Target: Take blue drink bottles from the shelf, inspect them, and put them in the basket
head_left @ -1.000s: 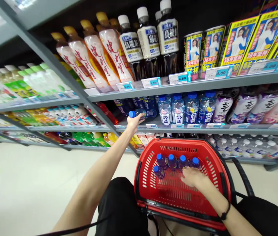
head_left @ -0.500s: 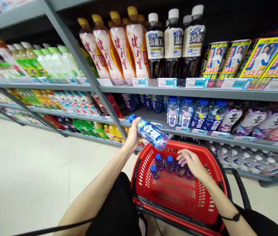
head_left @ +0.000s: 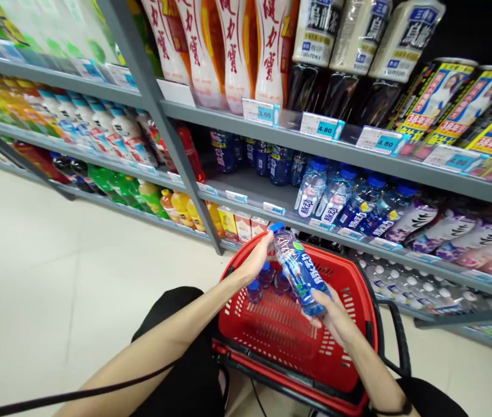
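Over the red shopping basket (head_left: 298,353) a blue drink bottle (head_left: 300,266) with a blue cap is held tilted, its cap end up and to the left. My left hand (head_left: 258,255) is closed around the neck by the cap. My right hand (head_left: 330,310) grips the base end, thumb on the label. Inside the basket, several blue-capped bottles (head_left: 255,291) stand at its far left; the held bottle hides part of that group.
A middle shelf (head_left: 254,194) holds blue bottles (head_left: 336,194) at the front and darker ones (head_left: 223,152) further back. Above are orange drink bottles (head_left: 232,52) and tea bottles (head_left: 356,40). The basket's black handle (head_left: 397,336) sticks out right. Pale floor (head_left: 24,278) lies left.
The bottle has come down and right over the basket, turning steeper. My right hand has left the bottles in the basket and taken its base end. The view has shifted closer to the shelves.
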### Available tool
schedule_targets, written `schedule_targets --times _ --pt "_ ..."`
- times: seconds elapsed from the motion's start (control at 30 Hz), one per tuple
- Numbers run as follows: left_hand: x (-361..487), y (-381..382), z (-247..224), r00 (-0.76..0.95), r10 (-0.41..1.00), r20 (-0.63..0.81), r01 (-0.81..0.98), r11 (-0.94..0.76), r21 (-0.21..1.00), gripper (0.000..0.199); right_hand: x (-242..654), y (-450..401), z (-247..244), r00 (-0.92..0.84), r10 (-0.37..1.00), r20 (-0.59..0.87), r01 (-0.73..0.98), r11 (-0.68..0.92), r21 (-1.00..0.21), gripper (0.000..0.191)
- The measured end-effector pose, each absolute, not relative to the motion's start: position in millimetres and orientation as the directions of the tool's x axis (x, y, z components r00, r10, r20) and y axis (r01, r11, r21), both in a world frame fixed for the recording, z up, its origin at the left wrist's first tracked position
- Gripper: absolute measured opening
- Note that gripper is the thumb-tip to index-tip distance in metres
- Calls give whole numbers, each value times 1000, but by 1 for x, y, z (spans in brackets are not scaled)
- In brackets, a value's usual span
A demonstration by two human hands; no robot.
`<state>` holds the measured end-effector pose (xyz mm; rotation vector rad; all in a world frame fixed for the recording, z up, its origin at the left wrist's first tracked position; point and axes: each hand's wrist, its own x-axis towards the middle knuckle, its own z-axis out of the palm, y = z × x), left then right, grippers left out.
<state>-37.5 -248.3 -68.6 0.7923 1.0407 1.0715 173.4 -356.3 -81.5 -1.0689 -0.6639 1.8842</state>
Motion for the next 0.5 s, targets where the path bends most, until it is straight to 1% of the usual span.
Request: schedule_targets --times 0.07,0.1,0.2,0.27,0.37,0.43,0.5 --pt "-41 -253 -63 209 941 -266 -325 323 889 55 173 -358 -82 -341 843 -416 -467 -536 -703 49" --pt "-42 -256 -60 215 946 -244 -335 306 891 54 172 -358 -82 -389 828 -403 -482 -556 -677 48" --pt "-47 -265 -52 153 969 -191 -361 235 902 48 164 -358 -80 -517 779 -355 -538 -619 -572 53" --pt "-50 -268 -48 134 972 -192 -368 229 901 46 157 -358 -80 -557 764 -326 -598 -641 -481 58" --pt "-54 -269 -42 147 973 -176 -384 220 897 43 150 -359 -80 -589 742 -319 -653 -670 -352 64" --pt "-55 -269 -39 159 975 -156 -368 205 907 44 148 -361 -79 -619 720 -316 -658 -694 -293 67" --pt "-55 -268 -37 169 976 -140 -335 191 923 48 146 -363 -78 -646 702 -299 -650 -712 -265 68"
